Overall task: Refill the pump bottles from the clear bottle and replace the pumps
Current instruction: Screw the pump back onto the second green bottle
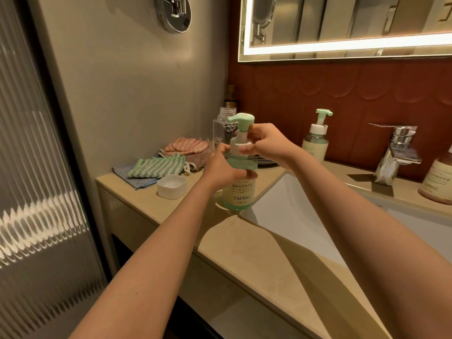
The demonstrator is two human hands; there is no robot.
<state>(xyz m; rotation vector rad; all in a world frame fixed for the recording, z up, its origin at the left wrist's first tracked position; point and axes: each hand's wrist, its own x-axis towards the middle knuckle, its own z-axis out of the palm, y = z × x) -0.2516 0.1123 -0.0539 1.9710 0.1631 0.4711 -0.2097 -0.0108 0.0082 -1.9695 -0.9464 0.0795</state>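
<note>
On bottle [241, 189] in both hands: "YAPING"

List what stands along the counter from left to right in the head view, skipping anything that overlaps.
cloths → held pump bottle → second pump bottle → faucet → brown bottle

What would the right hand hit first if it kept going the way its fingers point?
The right hand is touching the white collar of the green YAPING pump bottle; beyond it probably stands the clear plastic bottle, though depth is unclear.
</note>
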